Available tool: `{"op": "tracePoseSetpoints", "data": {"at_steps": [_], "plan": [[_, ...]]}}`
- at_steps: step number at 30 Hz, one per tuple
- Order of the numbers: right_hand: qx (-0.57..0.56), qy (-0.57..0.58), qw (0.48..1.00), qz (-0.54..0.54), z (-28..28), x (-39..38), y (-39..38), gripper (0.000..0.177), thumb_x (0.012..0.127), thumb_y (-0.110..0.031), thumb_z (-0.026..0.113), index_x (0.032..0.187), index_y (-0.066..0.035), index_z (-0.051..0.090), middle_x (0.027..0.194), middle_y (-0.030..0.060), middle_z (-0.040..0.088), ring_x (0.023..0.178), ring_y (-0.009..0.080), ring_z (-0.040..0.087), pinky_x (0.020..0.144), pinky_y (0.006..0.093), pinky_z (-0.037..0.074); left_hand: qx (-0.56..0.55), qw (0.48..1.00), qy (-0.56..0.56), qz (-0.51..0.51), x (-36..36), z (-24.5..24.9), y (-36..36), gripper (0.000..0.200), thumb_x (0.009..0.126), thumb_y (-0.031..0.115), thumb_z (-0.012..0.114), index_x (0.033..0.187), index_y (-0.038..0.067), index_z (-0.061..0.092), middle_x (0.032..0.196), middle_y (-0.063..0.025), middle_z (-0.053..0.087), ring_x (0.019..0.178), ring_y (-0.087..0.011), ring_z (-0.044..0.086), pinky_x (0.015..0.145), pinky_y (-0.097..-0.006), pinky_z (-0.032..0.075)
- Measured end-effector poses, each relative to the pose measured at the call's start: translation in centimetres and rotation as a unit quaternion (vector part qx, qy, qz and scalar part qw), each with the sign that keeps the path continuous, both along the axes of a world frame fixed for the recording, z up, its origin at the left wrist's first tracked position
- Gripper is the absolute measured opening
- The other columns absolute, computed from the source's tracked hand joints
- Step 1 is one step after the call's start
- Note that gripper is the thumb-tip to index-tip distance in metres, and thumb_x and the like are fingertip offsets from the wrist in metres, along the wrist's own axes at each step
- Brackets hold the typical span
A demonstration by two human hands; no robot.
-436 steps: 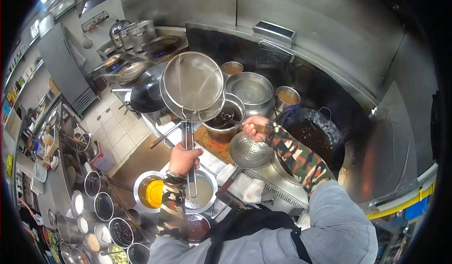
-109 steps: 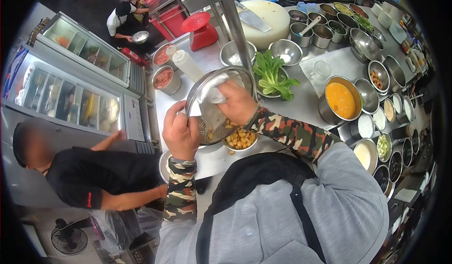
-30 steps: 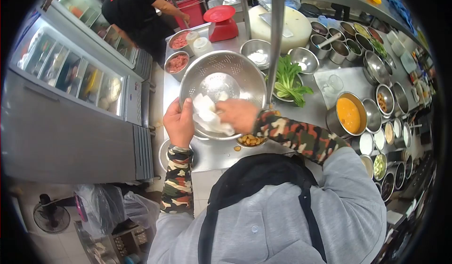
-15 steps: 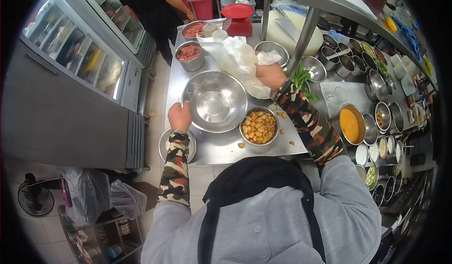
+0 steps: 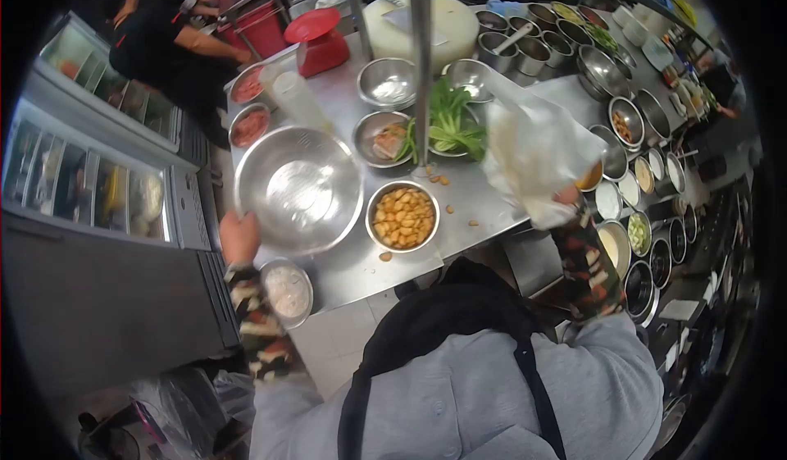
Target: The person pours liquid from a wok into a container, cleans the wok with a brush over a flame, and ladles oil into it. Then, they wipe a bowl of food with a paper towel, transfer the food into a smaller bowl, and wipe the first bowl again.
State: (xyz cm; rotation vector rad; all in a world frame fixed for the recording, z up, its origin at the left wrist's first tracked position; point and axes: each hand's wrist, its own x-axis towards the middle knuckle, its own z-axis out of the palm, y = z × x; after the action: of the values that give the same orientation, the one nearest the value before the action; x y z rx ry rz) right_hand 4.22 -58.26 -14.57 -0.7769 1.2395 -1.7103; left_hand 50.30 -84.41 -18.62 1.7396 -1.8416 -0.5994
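My left hand (image 5: 239, 234) grips the left rim of a large steel colander (image 5: 297, 188), its fingertips partly hidden at the edge. To the right of the counter, my right hand (image 5: 567, 196) is closed on a crumpled white paper sheet (image 5: 537, 140), which hangs spread out and blurred. A steel bowl of browned, chopped chunks (image 5: 403, 218) stands beside the colander, with a few loose bits around it. Below my left hand sits a bowl of white powder (image 5: 287, 289). Leafy greens (image 5: 451, 124) lie in a bowl behind, next to a bowl with a pale pinkish piece (image 5: 389, 142).
A metal post (image 5: 421, 75) rises from the counter (image 5: 361, 275). Behind are a red scale (image 5: 317, 46), containers of raw meat (image 5: 248, 125) and a round white block with a cleaver (image 5: 422, 29). A co-worker (image 5: 168, 58) stands at far left; several pots line the right.
My right hand has carried the white paper from the counter's middle to the right, exposing the bowls behind. My left hand stays on the colander rim. The view has turned right.
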Motion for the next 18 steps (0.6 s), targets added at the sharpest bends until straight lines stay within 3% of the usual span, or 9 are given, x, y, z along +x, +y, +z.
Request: {"op": "tracePoseSetpoints", "data": {"at_steps": [2, 5, 7, 9, 10, 11, 14, 17, 18], "plan": [[0.009, -0.015, 0.999, -0.043, -0.2, -2.7, 4.4, 0.024, 0.075, -0.008, 0.072, 0.098, -0.002, 0.065, 0.093, 0.0052, 0.065, 0.085, 0.0126, 0.06, 0.076, 0.0274, 0.048, 0.047, 0.993, 0.09, -0.063, -0.1, 4.5, 2.6, 0.024, 0.077, 0.014, 0.056, 0.09, -0.006, 0.063, 0.075, -0.0105, 0.064, 0.068, -0.0165, 0.058, 0.064, -0.0324, 0.045], [0.018, -0.03, 0.993, -0.111, -0.5, -6.6, 11.1, 0.024, 0.075, -0.008, 0.071, 0.098, -0.002, 0.065, 0.093, 0.0054, 0.065, 0.085, 0.0128, 0.06, 0.076, 0.0275, 0.048, 0.15, 0.969, 0.159, -0.111, -8.1, 9.7, 7.2, 0.024, 0.078, 0.011, 0.055, 0.092, -0.006, 0.064, 0.078, -0.0076, 0.065, 0.067, -0.0152, 0.059, 0.063, -0.0283, 0.046], [0.019, -0.038, 0.988, -0.149, -0.7, -9.4, 15.2, 0.024, 0.075, -0.007, 0.071, 0.098, -0.002, 0.064, 0.093, 0.0055, 0.065, 0.085, 0.013, 0.06, 0.076, 0.0276, 0.048, 0.24, 0.938, 0.217, -0.127, -14.5, 10.2, 9.8, 0.024, 0.079, 0.01, 0.054, 0.093, -0.006, 0.064, 0.079, -0.0061, 0.065, 0.066, -0.0142, 0.059, 0.063, -0.0273, 0.047], [0.02, -0.044, 0.982, -0.185, -0.7, -11.9, 18.9, 0.024, 0.075, -0.007, 0.071, 0.098, -0.002, 0.064, 0.093, 0.0056, 0.065, 0.085, 0.0132, 0.06, 0.076, 0.0276, 0.048, 0.291, 0.887, 0.284, -0.217, -21.9, 7.0, 10.2, 0.022, 0.079, 0.009, 0.053, 0.093, -0.005, 0.064, 0.077, -0.0077, 0.064, 0.064, -0.0173, 0.059, 0.062, -0.0287, 0.046], [0.021, -0.043, 0.978, -0.202, -0.9, -13.0, 20.6, 0.024, 0.075, -0.007, 0.071, 0.098, -0.001, 0.064, 0.094, 0.0057, 0.065, 0.085, 0.0133, 0.06, 0.077, 0.0277, 0.048, 0.096, 0.9, 0.178, -0.386, -25.6, 5.1, 9.0, 0.021, 0.079, 0.009, 0.054, 0.091, -0.005, 0.063, 0.076, -0.0087, 0.063, 0.063, -0.0188, 0.058, 0.061, -0.0295, 0.046], [0.023, -0.047, 0.975, -0.218, -0.9, -13.9, 22.4, 0.024, 0.075, -0.007, 0.071, 0.098, -0.001, 0.064, 0.094, 0.0057, 0.065, 0.085, 0.0134, 0.06, 0.077, 0.0277, 0.048, -0.108, 0.842, 0.062, -0.525, -29.7, 3.8, 7.8, 0.02, 0.078, 0.009, 0.054, 0.09, -0.004, 0.063, 0.075, -0.0097, 0.061, 0.061, -0.0203, 0.058, 0.06, -0.0304, 0.045], [0.027, -0.054, 0.963, -0.261, -0.9, -16.0, 27.0, 0.024, 0.075, -0.007, 0.071, 0.098, -0.001, 0.064, 0.094, 0.0059, 0.065, 0.085, 0.0136, 0.06, 0.077, 0.0278, 0.048, -0.122, 0.859, 0.097, -0.487, -44.3, 1.6, 5.7, 0.021, 0.075, 0.016, 0.061, 0.087, -0.001, 0.064, 0.074, -0.0118, 0.06, 0.063, -0.0259, 0.057, 0.06, -0.0369, 0.045], [0.042, -0.072, 0.952, -0.295, -1.1, -17.1, 30.5, 0.024, 0.075, -0.007, 0.071, 0.097, -0.001, 0.064, 0.094, 0.0061, 0.065, 0.085, 0.0139, 0.06, 0.077, 0.0279, 0.048, 0.105, 0.928, 0.233, -0.27, -58.2, 3.5, 6.5, 0.028, 0.073, 0.029, 0.069, 0.087, 0.005, 0.068, 0.075, -0.0144, 0.065, 0.066, -0.0299, 0.061, 0.062, -0.0418, 0.048], [0.046, -0.08, 0.949, -0.303, -1.1, -17.3, 31.4, 0.024, 0.075, -0.006, 0.071, 0.097, -0.001, 0.064, 0.094, 0.0062, 0.065, 0.085, 0.014, 0.06, 0.077, 0.0279, 0.048, -0.098, 0.908, -0.054, -0.405, -61.9, 1.9, 4.2, 0.027, 0.073, 0.03, 0.069, 0.088, 0.007, 0.07, 0.079, -0.0151, 0.067, 0.07, -0.0299, 0.063, 0.065, -0.0414, 0.05]]}}
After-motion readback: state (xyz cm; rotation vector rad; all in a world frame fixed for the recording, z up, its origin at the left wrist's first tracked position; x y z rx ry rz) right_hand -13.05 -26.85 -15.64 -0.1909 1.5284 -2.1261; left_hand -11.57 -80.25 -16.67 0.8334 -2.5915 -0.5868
